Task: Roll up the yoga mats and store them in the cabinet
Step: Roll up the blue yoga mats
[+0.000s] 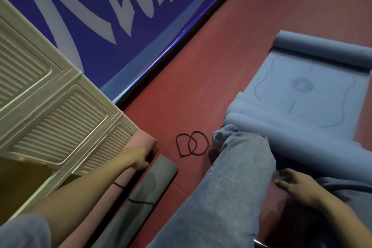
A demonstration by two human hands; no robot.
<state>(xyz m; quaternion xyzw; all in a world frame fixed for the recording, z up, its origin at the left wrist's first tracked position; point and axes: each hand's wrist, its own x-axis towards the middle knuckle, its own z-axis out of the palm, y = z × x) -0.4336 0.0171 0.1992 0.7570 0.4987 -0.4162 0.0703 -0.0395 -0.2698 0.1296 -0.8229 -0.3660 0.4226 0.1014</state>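
A rolled pink yoga mat (146,141) lies on the red floor against the cream cabinet (60,110), with a black band round it. My left hand (138,158) grips this pink roll near its far end. Beside it lies a rolled grey yoga mat (153,179), also tied with a black band. At the right a blue yoga mat (298,94) lies partly unrolled, curled at both ends. My right hand (298,185) rests with relaxed fingers at my jeans leg, next to the blue mat's near roll.
Two black elastic loops (191,144) lie on the floor between the rolls and my knee (241,147). A blue banner wall (100,16) runs along the back. The cabinet has louvred doors; one at the lower left stands open.
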